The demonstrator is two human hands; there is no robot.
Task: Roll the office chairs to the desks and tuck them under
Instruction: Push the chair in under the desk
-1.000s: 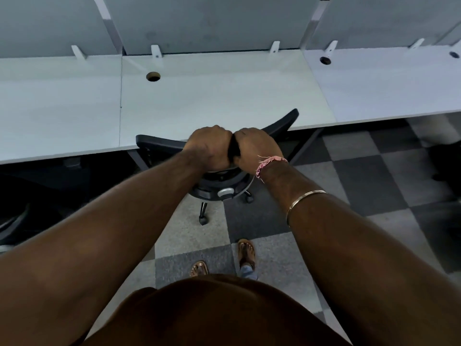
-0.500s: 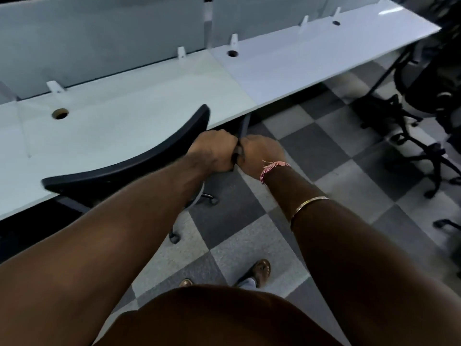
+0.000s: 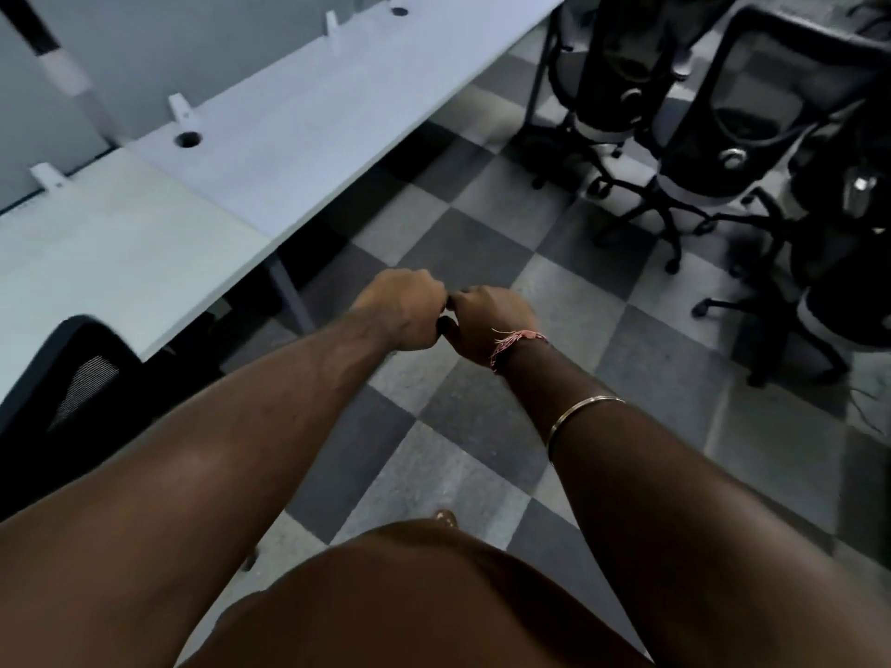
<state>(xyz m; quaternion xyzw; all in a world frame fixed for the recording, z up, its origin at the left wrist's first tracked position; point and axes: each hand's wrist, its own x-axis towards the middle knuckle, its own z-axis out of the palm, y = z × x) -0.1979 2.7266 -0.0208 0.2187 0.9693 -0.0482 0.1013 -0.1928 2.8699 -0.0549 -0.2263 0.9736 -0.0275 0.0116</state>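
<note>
Both hands, left (image 3: 405, 308) and right (image 3: 487, 325), have let go of the tucked chair (image 3: 72, 378), now at eight o'clock under the desk (image 3: 144, 262), fingers curled on nothing, while more chairs (image 3: 752, 127) wait at two o'clock.

Across the middle of my frame runs a floor (image 3: 463, 426) of checkered light and dark grey carpet tiles. At upper left I see a grey partition panel (image 3: 144, 55) with small white brackets (image 3: 179, 107) at its foot.
</note>
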